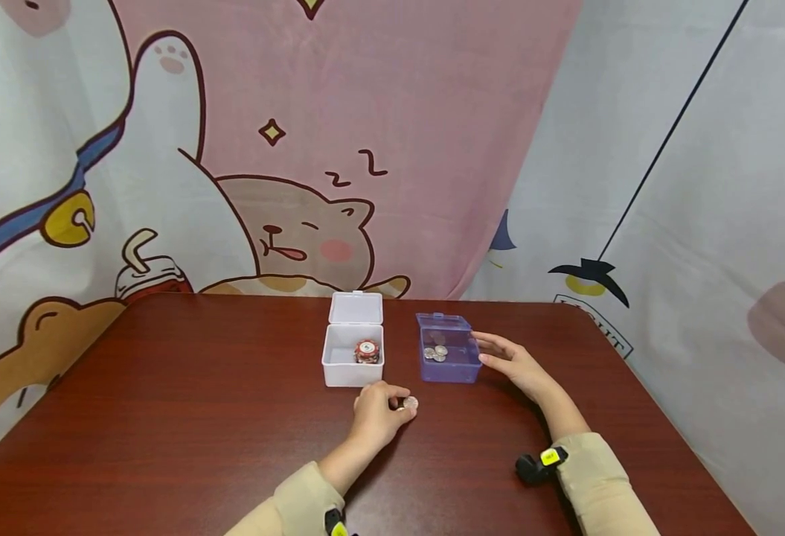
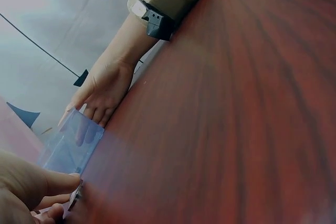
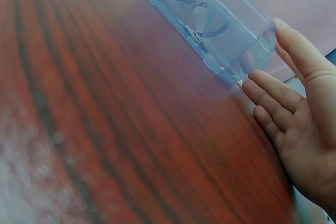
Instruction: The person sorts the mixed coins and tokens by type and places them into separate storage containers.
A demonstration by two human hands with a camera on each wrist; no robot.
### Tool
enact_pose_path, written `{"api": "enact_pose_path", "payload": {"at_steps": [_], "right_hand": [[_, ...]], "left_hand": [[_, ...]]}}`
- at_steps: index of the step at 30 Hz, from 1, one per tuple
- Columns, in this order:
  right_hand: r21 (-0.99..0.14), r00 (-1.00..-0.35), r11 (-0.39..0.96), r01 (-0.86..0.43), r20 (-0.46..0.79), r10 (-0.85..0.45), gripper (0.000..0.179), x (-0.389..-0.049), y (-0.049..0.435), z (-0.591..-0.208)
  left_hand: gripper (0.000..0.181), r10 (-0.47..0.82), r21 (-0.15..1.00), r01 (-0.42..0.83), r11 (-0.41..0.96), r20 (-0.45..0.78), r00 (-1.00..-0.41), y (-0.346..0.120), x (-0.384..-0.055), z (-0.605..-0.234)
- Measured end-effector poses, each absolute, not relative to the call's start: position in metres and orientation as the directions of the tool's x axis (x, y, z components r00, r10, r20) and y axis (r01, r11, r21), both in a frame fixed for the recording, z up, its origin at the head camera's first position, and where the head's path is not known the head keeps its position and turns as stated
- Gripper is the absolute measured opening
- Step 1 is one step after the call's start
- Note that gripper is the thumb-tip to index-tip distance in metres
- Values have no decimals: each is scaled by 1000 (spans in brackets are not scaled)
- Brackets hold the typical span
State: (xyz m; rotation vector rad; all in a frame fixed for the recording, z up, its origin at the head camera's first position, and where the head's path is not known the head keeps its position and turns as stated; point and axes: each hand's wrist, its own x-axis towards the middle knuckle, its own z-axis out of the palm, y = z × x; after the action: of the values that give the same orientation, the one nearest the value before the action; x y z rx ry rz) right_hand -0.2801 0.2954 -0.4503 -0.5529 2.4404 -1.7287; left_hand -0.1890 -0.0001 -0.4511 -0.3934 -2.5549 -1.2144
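My left hand [image 1: 376, 417] pinches a silver coin [image 1: 411, 403] between thumb and fingers, low over the table in front of the two boxes. In the left wrist view the coin [image 2: 75, 196] shows nearly edge-on at the fingertips. My right hand [image 1: 516, 366] is at the right side of a see-through purple box [image 1: 450, 372], its fingers fairly straight along the wall. The box's lid stands up at the back, and several silver coins [image 1: 435, 353] lie inside at its left. In the right wrist view the right fingertips [image 3: 257, 75] meet the box's end.
Left of the purple box stands a white box [image 1: 354, 377] with its lid raised. Red-and-white poker chips [image 1: 367, 351] are stacked in its right part. Both boxes stand on a dark red-brown wooden table [image 1: 198, 417], and a cartoon-print curtain [image 1: 432, 149] hangs behind it.
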Motion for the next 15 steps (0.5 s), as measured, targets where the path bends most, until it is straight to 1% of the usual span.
{"api": "enact_pose_path", "payload": {"at_steps": [10,15], "right_hand": [[-923,-929,299,-242,131,-346,49,-282,297,-452],[-922,-931,301,-243,134,-340,48,-281,296,-451]], "left_hand": [[9,70,692,324,645,369,-927,8,-189,-454],[9,64,687,318,653,369,-927,9,-187,-454]]}}
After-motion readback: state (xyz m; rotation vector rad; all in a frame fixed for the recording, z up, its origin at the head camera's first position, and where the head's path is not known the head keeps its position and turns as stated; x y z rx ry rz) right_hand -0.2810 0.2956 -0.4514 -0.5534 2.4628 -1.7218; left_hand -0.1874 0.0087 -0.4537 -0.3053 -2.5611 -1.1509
